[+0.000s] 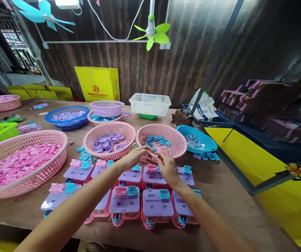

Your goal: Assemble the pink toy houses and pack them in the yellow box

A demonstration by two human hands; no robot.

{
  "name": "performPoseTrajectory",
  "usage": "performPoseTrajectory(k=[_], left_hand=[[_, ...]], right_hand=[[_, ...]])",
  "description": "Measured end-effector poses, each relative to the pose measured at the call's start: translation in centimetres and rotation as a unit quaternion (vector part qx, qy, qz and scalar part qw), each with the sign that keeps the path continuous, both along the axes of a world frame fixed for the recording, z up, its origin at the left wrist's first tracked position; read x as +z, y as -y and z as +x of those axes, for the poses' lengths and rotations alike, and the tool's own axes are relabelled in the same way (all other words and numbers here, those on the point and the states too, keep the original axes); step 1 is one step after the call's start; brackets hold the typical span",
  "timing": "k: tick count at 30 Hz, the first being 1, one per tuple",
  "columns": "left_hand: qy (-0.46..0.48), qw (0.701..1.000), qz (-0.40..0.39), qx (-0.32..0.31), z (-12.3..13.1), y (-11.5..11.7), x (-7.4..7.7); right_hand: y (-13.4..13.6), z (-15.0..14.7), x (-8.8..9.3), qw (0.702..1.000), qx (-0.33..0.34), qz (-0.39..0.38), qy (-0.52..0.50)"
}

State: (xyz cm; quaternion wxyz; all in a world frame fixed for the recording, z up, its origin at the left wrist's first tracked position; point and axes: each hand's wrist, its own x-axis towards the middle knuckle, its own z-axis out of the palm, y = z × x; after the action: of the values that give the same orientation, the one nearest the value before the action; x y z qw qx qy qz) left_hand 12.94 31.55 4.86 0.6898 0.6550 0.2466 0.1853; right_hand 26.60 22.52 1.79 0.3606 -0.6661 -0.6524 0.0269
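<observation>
Hands meet mid-view: our left grip (139,154) and right grip (167,168) sit close together, fingers bent, above the bench (226,196). A small blue piece (154,149) shows by the fingertips, yet we cannot tell whether either grip is closed on it. Just nearer than the grips, purple-lidded cases (125,207) stand in two rows, many bearing pink clips (120,191) and blue clips (132,191). We judge that small parts are being fitted by hand; the next move seems to call for lining up a piece over a lid. Just beyond the right grip is a pink basket (183,146) of blue parts (158,140); beyond the left grip, purple parts (108,142) fill another. Farther beyond the left grip, a yellow box (103,78) carries a red emblem, apparently "JFH", above Chinese characters and smaller lettering too blurred for us to read.
</observation>
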Motion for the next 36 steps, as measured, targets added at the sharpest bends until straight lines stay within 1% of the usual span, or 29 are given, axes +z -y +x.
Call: performPoseTrajectory(k=[1,2,3,4,6,8,9,10,12,14,15,17,19,20,22,24,25,26,27,28,30,32,33,34,36], left_hand=[[0.056,0.992,-0.108,0.015,-0.5,0.7,0.0],[0.086,0.979,-0.185,0.024,-0.8,1.3,-0.1],[0.103,0.965,-0.238,0.033,-1.0,1.9,-0.2],[0.115,0.954,-0.274,0.04,-1.1,2.5,-0.2],[0.142,0.937,-0.312,0.061,-1.1,3.4,-0.3],[0.167,0.929,-0.321,0.08,-1.0,4.0,-0.3],[0.172,0.929,-0.316,0.082,-1.0,4.3,-0.3],[0.168,0.935,-0.305,0.074,-1.0,4.5,-0.3],[0.148,0.952,-0.268,0.034,-1.2,4.8,-0.3],[0.128,0.963,-0.238,-0.002,-1.2,5.1,-0.3],[0.127,0.965,-0.23,-0.004,-1.2,5.3,-0.4],[0.147,0.963,-0.224,0.028,-1.0,5.5,-0.7],[0.175,0.958,-0.214,0.075,-0.6,5.8,-1.1],[0.189,0.956,-0.201,0.095,-0.3,6.0,-1.3],[0.215,0.955,-0.155,0.13,0.2,6.4,-1.8],[0.231,0.955,-0.098,0.157,0.5,6.8,-2.1],[0.232,0.955,-0.076,0.166,0.6,7.0,-2.2],[0.229,0.956,-0.06,0.171,0.6,7.2,-2.3],[0.222,0.959,-0.049,0.17,0.4,7.3,-2.3],[0.212,0.963,-0.036,0.163,0.2,7.4,-2.3],[0.166,0.978,0.026,0.128,-0.6,7.2,-2.2],[0.077,0.985,0.14,0.071,-1.6,6.9,-2.2],[0.021,0.977,0.208,0.038,-2.1,6.7,-2.3],[-0.036,0.961,0.274,0.005,-2.5,6.6,-2.4],[-0.136,0.914,0.378,-0.054,-3.0,6.4,-2.8]], right_hand=[[0.6,-0.3,0.3,0.997,0.01,0.058,-0.041],[1.1,-0.6,0.5,0.992,0.032,0.096,-0.071],[1.6,-0.9,0.7,0.988,0.06,0.111,-0.087],[2.0,-1.2,0.9,0.986,0.088,0.11,-0.093],[2.6,-1.6,1.0,0.983,0.121,0.095,-0.095],[3.1,-1.7,1.1,0.984,0.122,0.091,-0.095],[3.2,-1.7,1.2,0.984,0.12,0.093,-0.096],[3.4,-1.6,1.3,0.983,0.117,0.096,-0.1],[3.6,-1.4,1.7,0.982,0.119,0.081,-0.119],[3.6,-1.1,2.1,0.98,0.13,0.032,-0.146],[3.6,-0.9,2.1,0.978,0.13,0.004,-0.163],[3.4,-0.7,1.8,0.972,0.099,-0.036,-0.209],[3.3,-0.8,1.2,0.959,0.04,-0.048,-0.277],[3.3,-1.0,1.0,0.946,0.011,-0.054,-0.32],[3.6,-1.6,0.6,0.906,-0.023,-0.082,-0.414],[3.9,-2.1,0.7,0.86,-0.006,-0.126,-0.495],[4.0,-2.2,0.8,0.843,0.015,-0.146,-0.518],[4.2,-2.2,1.0,0.834,0.039,-0.159,-0.527],[4.3,-2.1,1.2,0.834,0.063,-0.164,-0.522],[4.4,-1.7,1.4,0.844,0.084,-0.165,-0.502],[4.6,-0.9,1.6,0.889,0.116,-0.159,-0.414],[4.9,-0.1,1.5,0.936,0.142,-0.166,-0.277],[5.1,0.2,1.3,0.951,0.151,-0.176,-0.204],[5.3,0.2,1.1,0.96,0.155,-0.187,-0.137],[5.6,0.0,0.6,0.965,0.154,-0.209,-0.03]])
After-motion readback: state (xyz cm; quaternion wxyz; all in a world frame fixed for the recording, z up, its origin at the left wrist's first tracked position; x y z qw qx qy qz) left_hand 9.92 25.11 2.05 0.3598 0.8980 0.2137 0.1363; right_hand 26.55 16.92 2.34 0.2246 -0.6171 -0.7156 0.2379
